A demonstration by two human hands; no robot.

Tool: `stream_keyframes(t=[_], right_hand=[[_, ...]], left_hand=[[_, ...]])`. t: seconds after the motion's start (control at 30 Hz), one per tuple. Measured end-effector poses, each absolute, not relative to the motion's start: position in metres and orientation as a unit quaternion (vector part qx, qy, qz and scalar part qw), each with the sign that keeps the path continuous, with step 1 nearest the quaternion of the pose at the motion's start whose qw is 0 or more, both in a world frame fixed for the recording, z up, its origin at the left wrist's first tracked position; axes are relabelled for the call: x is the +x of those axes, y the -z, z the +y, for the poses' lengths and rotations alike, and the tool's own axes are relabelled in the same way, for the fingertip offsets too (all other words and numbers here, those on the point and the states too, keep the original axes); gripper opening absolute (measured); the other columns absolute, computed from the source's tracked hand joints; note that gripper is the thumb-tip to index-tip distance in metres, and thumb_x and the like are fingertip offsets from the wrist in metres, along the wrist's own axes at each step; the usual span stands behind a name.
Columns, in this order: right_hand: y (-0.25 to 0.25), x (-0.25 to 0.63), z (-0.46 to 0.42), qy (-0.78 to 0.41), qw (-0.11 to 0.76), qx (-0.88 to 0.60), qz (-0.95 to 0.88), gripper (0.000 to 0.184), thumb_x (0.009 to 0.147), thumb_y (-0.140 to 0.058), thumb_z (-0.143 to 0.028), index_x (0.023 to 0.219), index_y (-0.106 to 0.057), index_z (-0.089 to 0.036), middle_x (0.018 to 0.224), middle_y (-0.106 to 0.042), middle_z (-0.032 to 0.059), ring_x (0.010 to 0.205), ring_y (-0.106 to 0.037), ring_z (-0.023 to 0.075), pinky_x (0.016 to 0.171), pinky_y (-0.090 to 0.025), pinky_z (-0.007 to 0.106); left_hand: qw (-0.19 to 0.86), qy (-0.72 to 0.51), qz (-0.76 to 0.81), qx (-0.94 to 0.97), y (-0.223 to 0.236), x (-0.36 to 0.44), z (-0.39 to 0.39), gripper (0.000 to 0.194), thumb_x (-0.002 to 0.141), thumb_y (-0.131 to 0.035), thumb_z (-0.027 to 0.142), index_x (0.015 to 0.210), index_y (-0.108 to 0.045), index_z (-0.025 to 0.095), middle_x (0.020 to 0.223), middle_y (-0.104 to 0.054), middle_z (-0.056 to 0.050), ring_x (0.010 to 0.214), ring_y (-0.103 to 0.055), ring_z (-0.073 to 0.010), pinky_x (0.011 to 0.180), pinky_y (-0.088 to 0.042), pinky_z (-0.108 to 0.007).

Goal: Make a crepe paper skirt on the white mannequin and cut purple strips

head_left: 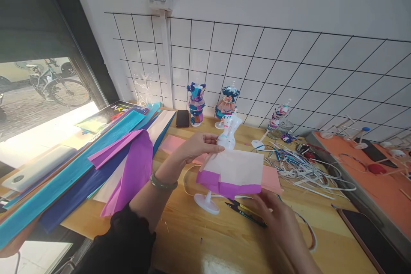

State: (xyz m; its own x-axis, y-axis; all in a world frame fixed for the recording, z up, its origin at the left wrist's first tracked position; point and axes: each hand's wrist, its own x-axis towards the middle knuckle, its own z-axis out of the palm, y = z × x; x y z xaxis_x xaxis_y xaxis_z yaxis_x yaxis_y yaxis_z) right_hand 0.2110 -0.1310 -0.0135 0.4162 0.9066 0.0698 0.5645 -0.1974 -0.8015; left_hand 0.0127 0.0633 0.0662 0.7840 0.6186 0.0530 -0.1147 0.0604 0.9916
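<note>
A small white dress-form figure (227, 135) stands upright on a round white base (206, 204). Around its lower part hangs a sheet of white crepe paper (242, 167) over a purple crepe paper layer (239, 188). My left hand (197, 147) pinches the white paper's upper left edge against the figure's waist. At the lower right corner, the fingers of my right hand (278, 212) close on the paper's edge; their tips are partly hidden. Black thread snips (245, 214) lie on the table beside my right hand. Pink paper (271, 178) lies behind the sheet.
Long crepe paper strips (128, 126) and a purple piece (138, 162) cover the left side. Dressed figures (196, 105) stand along the gridded wall. Tangled ribbons (295, 165) lie right, near an orange tray (369, 171). Phones (183, 118) rest on the wooden table (180, 239).
</note>
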Motion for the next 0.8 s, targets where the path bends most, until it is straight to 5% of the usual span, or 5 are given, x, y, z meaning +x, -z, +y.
stream_keyframes(t=[0.1,0.27,0.53,0.67,0.8], right_hand=[[0.043,0.200,-0.148,-0.111,0.267,-0.733,-0.615,0.030,0.082,-0.051,-0.035,0.099,-0.069,-0.018,0.103,-0.070,0.0114,0.095,-0.064,0.0284,0.085,-0.050,0.042],[0.070,0.194,-0.165,0.011,0.226,-0.682,-0.696,0.040,0.078,-0.038,-0.011,0.106,-0.066,-0.013,0.106,-0.068,0.0147,0.099,-0.064,0.0274,0.084,-0.052,0.038],[0.006,0.201,-0.181,-0.316,0.436,-0.712,-0.450,0.035,0.081,-0.053,-0.047,0.099,-0.065,-0.020,0.086,-0.069,0.0070,0.073,-0.064,0.0185,0.061,-0.051,0.024],[-0.037,0.177,-0.173,-0.447,0.545,-0.636,-0.314,0.037,0.080,-0.057,-0.050,0.098,-0.061,-0.019,0.056,-0.051,-0.0020,0.056,-0.050,0.0119,0.053,-0.042,0.022],[-0.062,0.147,-0.154,-0.570,0.608,-0.516,-0.199,0.039,0.077,-0.059,-0.052,0.090,-0.059,-0.016,0.061,-0.044,-0.0039,0.042,-0.031,0.0040,0.038,-0.024,0.018]], left_hand=[[0.716,-0.262,0.206,0.614,-0.066,0.012,0.065,0.040,0.064,-0.075,0.030,0.100,-0.067,0.016,0.096,-0.068,-0.008,0.085,-0.062,-0.0156,0.084,-0.046,-0.032],[0.724,-0.270,0.215,0.597,-0.067,0.013,0.063,0.048,0.061,-0.077,0.030,0.104,-0.066,0.015,0.097,-0.068,-0.009,0.088,-0.062,-0.0168,0.085,-0.046,-0.033],[0.673,-0.313,0.215,0.635,-0.070,0.017,0.057,0.040,0.065,-0.074,0.031,0.100,-0.066,0.015,0.091,-0.067,-0.006,0.086,-0.060,-0.0153,0.079,-0.046,-0.029],[0.635,-0.336,0.216,0.661,-0.073,0.021,0.046,0.036,0.068,-0.071,0.033,0.098,-0.065,0.015,0.087,-0.065,-0.004,0.080,-0.059,-0.0140,0.073,-0.046,-0.027],[0.596,-0.348,0.226,0.687,-0.078,0.025,0.035,0.036,0.069,-0.069,0.033,0.100,-0.064,0.014,0.084,-0.064,-0.003,0.073,-0.057,-0.0118,0.065,-0.044,-0.024]])
